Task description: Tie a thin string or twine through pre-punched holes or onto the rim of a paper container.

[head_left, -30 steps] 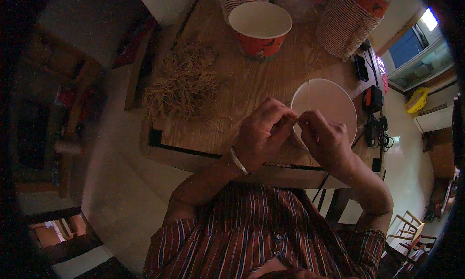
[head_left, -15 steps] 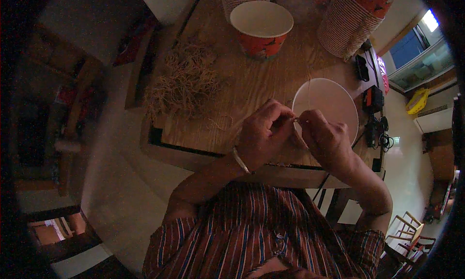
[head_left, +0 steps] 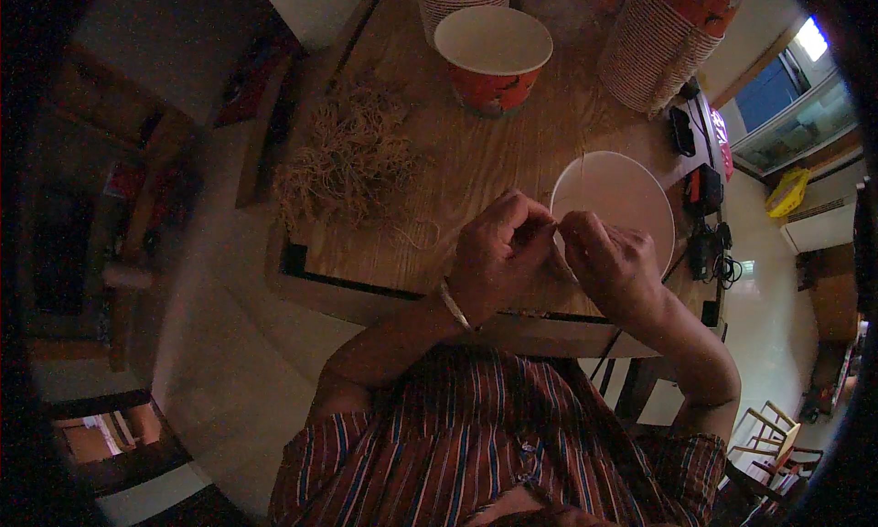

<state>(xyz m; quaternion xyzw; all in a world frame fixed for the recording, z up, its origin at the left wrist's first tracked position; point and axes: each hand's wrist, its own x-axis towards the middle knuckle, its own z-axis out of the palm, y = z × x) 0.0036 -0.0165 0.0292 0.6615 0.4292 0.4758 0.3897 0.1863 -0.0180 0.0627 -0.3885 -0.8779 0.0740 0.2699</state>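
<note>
My left hand [head_left: 498, 248] and my right hand [head_left: 617, 262] meet fingertip to fingertip above the table's front edge, both pinched closed. A thin pale strand [head_left: 583, 170] runs up from the right fingers across the white paper tub [head_left: 631, 193], which lies just beyond that hand with its round mouth showing. What the left fingertips pinch is hidden. Left of my hands lies a tangled heap of thin tan strands [head_left: 352, 156], like fine roots or string, with a few loose ends trailing toward me.
A red-printed paper tub [head_left: 494, 79] stands upright at the back of the wooden table [head_left: 476, 161]. Behind it is a stack of tubs [head_left: 448, 1]; a taller stack [head_left: 654, 56] leans at the back right. Black adapters and cables [head_left: 706, 243] line the right edge.
Both hands stay almost in place. The right fingers have shifted slightly left and down, and the small pale bit seen between the fingertips is now hidden.
</note>
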